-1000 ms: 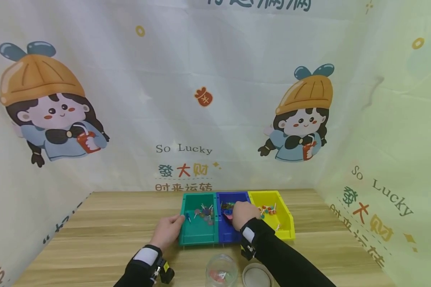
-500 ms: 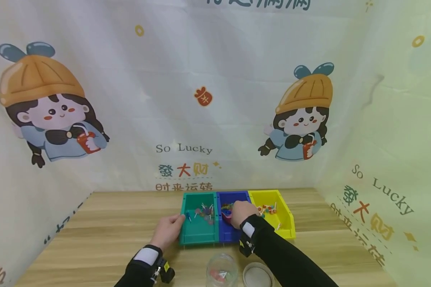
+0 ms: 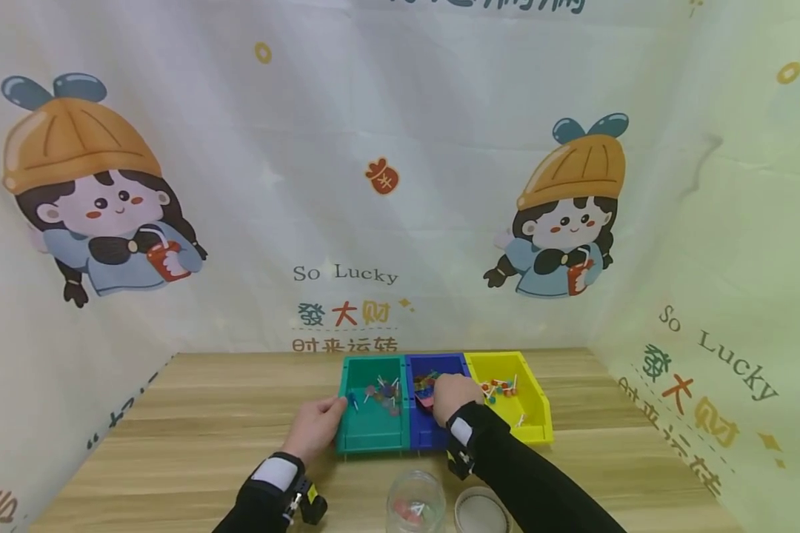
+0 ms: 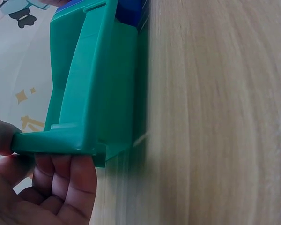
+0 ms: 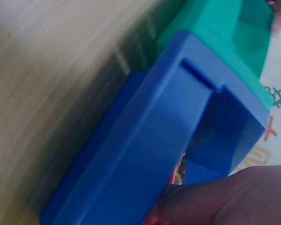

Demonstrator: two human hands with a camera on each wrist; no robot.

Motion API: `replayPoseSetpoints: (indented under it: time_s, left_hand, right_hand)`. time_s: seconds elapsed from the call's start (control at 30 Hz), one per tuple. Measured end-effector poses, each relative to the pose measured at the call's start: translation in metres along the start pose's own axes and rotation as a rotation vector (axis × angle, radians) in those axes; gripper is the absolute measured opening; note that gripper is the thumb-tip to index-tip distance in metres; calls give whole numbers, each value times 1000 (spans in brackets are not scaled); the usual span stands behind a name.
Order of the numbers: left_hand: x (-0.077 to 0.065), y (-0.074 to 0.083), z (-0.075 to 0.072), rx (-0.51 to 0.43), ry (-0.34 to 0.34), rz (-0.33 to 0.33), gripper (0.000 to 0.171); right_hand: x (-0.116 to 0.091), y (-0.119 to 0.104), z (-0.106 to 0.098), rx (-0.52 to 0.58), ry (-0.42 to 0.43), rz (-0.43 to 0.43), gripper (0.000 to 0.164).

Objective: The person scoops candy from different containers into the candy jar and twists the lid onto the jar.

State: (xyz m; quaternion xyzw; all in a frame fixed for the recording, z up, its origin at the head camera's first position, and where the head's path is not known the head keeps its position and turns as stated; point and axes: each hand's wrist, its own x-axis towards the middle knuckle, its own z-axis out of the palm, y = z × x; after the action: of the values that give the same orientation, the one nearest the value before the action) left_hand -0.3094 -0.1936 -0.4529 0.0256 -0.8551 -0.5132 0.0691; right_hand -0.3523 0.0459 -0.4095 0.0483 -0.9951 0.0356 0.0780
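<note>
Clock set on the head view, 12 away from the person. Blue bin (image 3: 428, 440) mid-row on the table, green bin (image 3: 373, 439) against it at 9, yellow bin (image 3: 537, 416) at 3. Row's long axis runs 9–3; low front lips face 6. Right hand (image 3: 456, 396) inside blue bin, fingers curled, thumb pressed on a pink-red item (image 3: 424, 401), mostly hidden; multicoloured pieces at its 12. Left hand (image 3: 315, 426) pinches green bin's 9 o'clock wall, thumb above, fingers bent beneath. White-sticked pieces in green and yellow bins. Clear jar (image 3: 415, 500), reddish contents, at blue bin's 6; round lid (image 3: 482, 512) at jar's 3–4. Table (image 3: 227, 414): pale wood grain. Printed cloth (image 3: 307, 163) walls the table at 9, 12 and 3.
</note>
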Motion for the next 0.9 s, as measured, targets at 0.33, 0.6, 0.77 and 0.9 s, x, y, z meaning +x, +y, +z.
replayPoseSetpoints:
  time_s: [0.33, 0.6, 0.77, 0.9]
  left_hand:
    - [1, 0, -1, 0, 18, 33, 37]
    - [2, 2, 0, 16, 18, 37, 38]
    - [3, 1, 0, 36, 21, 39, 38]
    - [3, 1, 1, 34, 11, 24, 41]
  right_hand:
    - [10, 12, 24, -17, 75, -70, 21]
    - [-5, 7, 1, 7, 79, -28, 24]
    - [-6, 8, -1, 47, 95, -20, 20]
    - [-9, 11, 0, 90, 107, -27, 19]
